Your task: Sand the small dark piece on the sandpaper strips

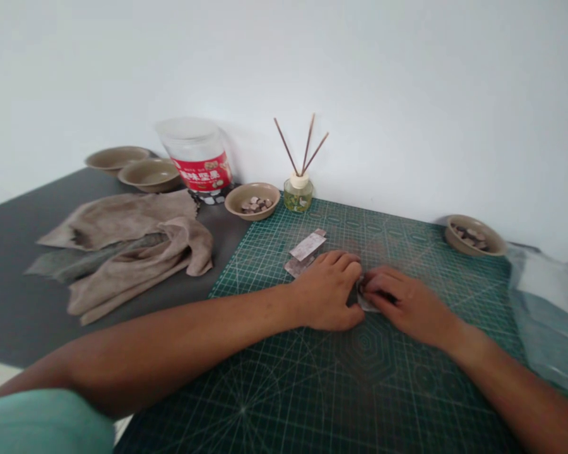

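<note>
Here, the right hand (402,301) pinches a small folded paper (365,301) with its fingers beside the curled left hand (325,291).

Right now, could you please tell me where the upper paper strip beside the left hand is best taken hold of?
Pinch the upper paper strip by its free far end, coming from above and the far side: it lies flat, overlapping a lower strip, and the left hand crowds its near end.
</note>
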{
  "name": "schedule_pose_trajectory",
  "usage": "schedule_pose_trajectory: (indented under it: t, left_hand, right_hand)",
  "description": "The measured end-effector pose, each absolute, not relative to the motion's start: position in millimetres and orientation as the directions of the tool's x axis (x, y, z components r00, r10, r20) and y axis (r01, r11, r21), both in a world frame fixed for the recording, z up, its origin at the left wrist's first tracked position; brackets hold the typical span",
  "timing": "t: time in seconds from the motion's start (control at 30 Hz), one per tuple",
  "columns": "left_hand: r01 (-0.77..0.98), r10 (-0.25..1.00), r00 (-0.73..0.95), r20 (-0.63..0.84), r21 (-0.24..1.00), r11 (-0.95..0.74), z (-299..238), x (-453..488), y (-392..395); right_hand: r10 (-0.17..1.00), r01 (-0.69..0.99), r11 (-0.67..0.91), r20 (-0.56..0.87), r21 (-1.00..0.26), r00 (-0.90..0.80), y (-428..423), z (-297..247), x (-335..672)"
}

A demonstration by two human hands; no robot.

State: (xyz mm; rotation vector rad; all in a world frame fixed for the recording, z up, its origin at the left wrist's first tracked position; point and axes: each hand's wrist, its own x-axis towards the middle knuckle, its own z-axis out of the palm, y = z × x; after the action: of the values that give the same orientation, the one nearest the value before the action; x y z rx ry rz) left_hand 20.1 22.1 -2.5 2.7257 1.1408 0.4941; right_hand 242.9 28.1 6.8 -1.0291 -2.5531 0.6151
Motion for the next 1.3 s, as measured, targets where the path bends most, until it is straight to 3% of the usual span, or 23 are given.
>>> schedule_pose_trajectory:
  t: [0.1, 0.27, 0.43, 0.67, 0.83, 1.0, 1.2, 1.3]
  left_hand:
    - [0.671, 0.720, 0.653, 0.236, 0.262, -0.694, -2, 20, 22]
    - [0.665, 0.714, 0.662, 0.231, 0.260, -0.700, -1, 20, 22]
    - [0.669, 0.717, 0.659, 0.227, 0.260, -0.697, -1, 20, 22]
    - [0.664, 0.711, 0.665, 0.227, 0.255, -0.703, -2, 20, 22]
    - [0.667, 0.718, 0.658, 0.228, 0.267, -0.696, -3, 20, 22]
    - [0.660, 0.714, 0.662, 0.228, 0.274, -0.700, -2, 20, 22]
    - [0.664, 0.710, 0.662, 0.239, 0.252, -0.704, -1, 20, 22]
    - [0.666, 0.710, 0.662, 0.238, 0.248, -0.704, -1, 20, 21]
  right_hand:
    - [0.754, 0.630, 0.626, 0.153, -0.459, -0.638, 33, 7, 245]
    - [0.665, 0.540, 0.620, 0.015, -0.569, -0.747, 27, 15, 248]
    - [0.751, 0.612, 0.615, 0.133, -0.497, -0.647, 31, 9, 245]
    - [0.690, 0.587, 0.663, 0.075, -0.465, -0.720, 26, 12, 250]
    - [0.763, 0.669, 0.628, 0.148, -0.397, -0.629, 24, 11, 247]
    - [0.672, 0.567, 0.666, 0.061, -0.485, -0.738, 21, 13, 246]
    - [0.788, 0.686, 0.600, 0.158, -0.412, -0.595, 24, 7, 241]
    - [0.750, 0.651, 0.616, 0.076, -0.443, -0.658, 26, 11, 249]
